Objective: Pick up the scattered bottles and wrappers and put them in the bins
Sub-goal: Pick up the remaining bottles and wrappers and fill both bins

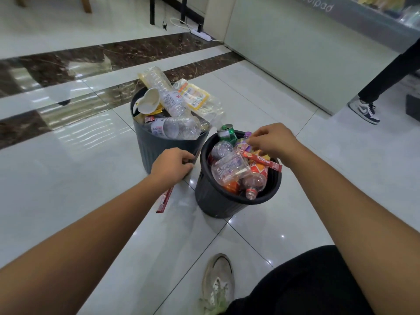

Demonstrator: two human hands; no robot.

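Two dark ribbed bins stand on the tiled floor. The far bin [145,144] is heaped with clear bottles [168,96], a paper cup [147,100] and yellow wrappers [193,96]. The near bin [216,201] holds crushed bottles, a green can [227,133] and a red stick wrapper [261,159]. My left hand [172,164] is closed between the bins around a long red wrapper strip [164,198], which runs under my wrist. My right hand [272,144] hovers over the near bin's far side, its fingertips pinched on a small purple wrapper [248,134].
Another person's dark trouser leg and sneaker [363,110] stand at the right beside a white counter [295,53]. A power strip [201,34] and cable lie at the back. My own shoe [218,285] is on the floor below the bins.
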